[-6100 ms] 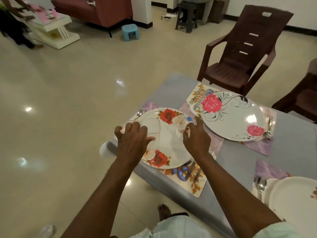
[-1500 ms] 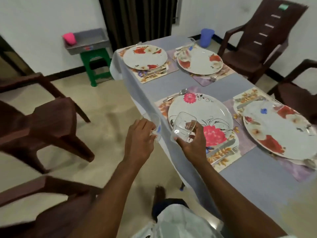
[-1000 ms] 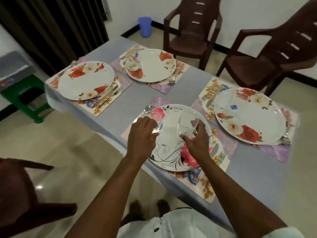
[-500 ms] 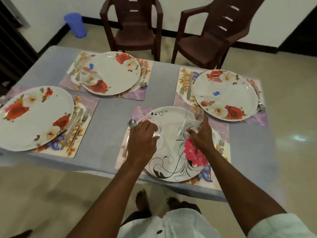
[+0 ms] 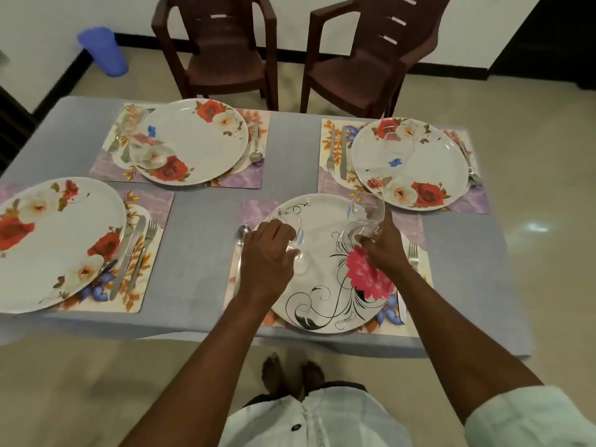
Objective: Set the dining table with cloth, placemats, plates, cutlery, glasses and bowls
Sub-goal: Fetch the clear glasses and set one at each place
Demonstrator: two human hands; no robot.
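My left hand (image 5: 269,253) grips a clear glass (image 5: 295,232) over the left part of the near plate (image 5: 322,285), which has a pink flower and black swirls. My right hand (image 5: 382,246) holds a second clear glass (image 5: 369,214) above the plate's far right rim. That plate sits on a placemat (image 5: 254,208) with a spoon (image 5: 240,250) at its left and a fork (image 5: 412,253) at its right. Three more floral plates lie on placemats on the grey tablecloth (image 5: 200,233). Another clear glass (image 5: 138,137) rests on the far left plate (image 5: 196,140).
Two brown plastic chairs (image 5: 222,53) (image 5: 364,59) stand at the table's far side. A blue bin (image 5: 103,50) is on the floor by the wall. My bare feet (image 5: 290,372) are at the table's near edge. Cutlery lies beside each plate.
I have walked round the table from another setting to this one, carrying both glasses. In the last half second the view steadied and both hands stayed over the near plate.
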